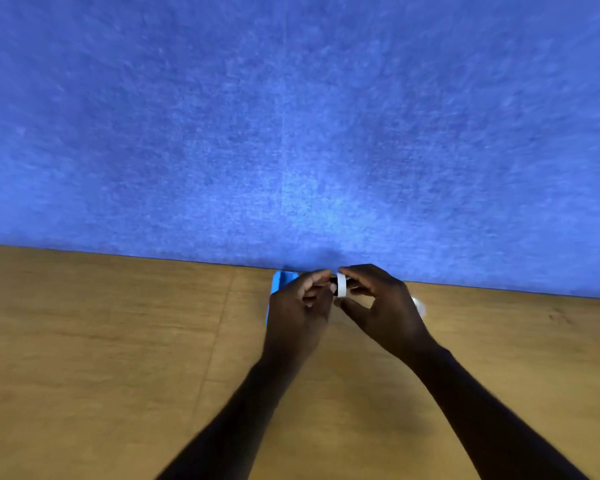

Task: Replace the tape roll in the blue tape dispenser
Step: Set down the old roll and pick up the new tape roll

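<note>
A white tape roll (341, 285) with a dark part at its centre is held edge-on between both hands, just above the table near the blue wall. My left hand (298, 306) pinches it from the left. My right hand (381, 299) grips it from the right with thumb below and fingers on top. The blue tape dispenser (278, 284) lies on the table behind my left hand, mostly hidden by it.
A wooden table (118, 341) runs up to a blue felt wall (291, 116). A small pale object (419, 305), blurred, lies on the table just right of my right hand.
</note>
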A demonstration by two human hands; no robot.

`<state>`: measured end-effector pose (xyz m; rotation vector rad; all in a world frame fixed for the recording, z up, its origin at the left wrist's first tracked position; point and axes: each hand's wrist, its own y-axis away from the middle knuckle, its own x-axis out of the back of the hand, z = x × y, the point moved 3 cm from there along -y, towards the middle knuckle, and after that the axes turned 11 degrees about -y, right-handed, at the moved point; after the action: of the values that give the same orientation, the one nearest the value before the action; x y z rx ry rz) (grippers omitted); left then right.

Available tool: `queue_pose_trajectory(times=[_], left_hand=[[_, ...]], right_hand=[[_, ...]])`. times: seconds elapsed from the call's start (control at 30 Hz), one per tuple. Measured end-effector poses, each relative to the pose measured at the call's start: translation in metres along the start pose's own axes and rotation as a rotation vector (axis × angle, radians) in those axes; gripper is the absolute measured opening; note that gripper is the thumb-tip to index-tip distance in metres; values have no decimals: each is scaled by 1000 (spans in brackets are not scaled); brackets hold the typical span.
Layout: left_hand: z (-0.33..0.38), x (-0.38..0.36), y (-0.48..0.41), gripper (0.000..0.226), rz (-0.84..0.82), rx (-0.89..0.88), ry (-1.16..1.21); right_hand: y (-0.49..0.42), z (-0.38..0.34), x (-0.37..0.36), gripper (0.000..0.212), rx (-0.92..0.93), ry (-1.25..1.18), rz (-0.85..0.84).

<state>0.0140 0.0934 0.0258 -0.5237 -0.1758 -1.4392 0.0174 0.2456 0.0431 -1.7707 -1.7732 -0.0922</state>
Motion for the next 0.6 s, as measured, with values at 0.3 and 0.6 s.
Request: queue_pose_trajectory(times=[0.3,0.6], left_hand=[[28,-18,10,24,-42,0,70],[33,-35,14,26,8,-83,82]], right_hand=[[21,-8,29,45,-165,-142,137],[30,-6,34,17,-186,-271,267]])
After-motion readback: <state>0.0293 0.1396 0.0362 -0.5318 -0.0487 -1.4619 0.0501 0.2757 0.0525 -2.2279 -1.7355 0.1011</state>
